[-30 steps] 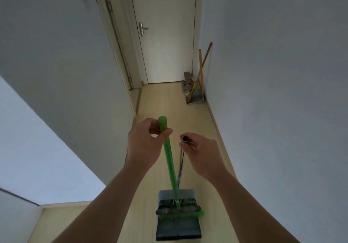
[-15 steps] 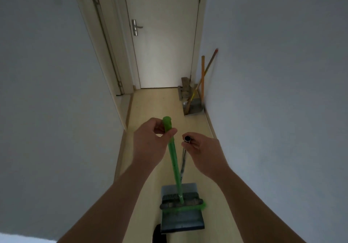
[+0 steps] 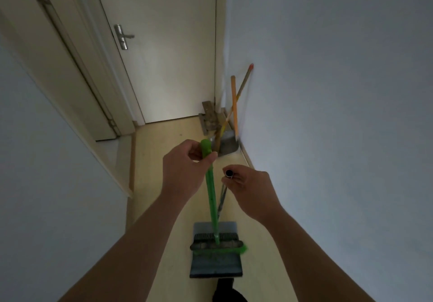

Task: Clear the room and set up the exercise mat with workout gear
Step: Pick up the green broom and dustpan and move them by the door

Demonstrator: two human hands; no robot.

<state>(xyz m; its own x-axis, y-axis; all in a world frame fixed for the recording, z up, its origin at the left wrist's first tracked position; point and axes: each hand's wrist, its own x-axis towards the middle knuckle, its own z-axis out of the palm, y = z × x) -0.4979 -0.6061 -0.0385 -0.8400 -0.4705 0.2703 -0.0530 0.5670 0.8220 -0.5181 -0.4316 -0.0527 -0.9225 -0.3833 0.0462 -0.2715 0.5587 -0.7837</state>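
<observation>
Two bare forearms reach forward along a narrow hallway with a pale wooden floor [image 3: 164,151]. At the far left a grey wall runs up to a cream door frame [image 3: 77,67]. Beyond it, at the far end of the floor, stands a closed white door [image 3: 168,67] with a metal lever handle [image 3: 123,37].

Left of centre, the left grip [image 3: 185,168] is clamped on the top of the green broom [image 3: 212,198], the thumb and curled fingers pinching the handle just below its rounded end. The broom stands nearly upright. Its green bristle head lies across the dark dustpan [image 3: 215,264], which sits flat on the floor near the bottom edge of the view, with a row of comb teeth along its back. A dark shoe [image 3: 228,292] shows just below the pan.

Just right of the broom, the right grip [image 3: 253,189] is curled round the top of the thin metal dustpan handle [image 3: 222,201], whose dark round tip shows above the fingers. The two grips are near each other but apart.

In the far right corner of the floor, beside the door, some wooden pieces [image 3: 209,119] and a second grey dustpan [image 3: 228,143] sit with two long sticks [image 3: 233,105] leaning against the right wall [image 3: 328,114].
</observation>
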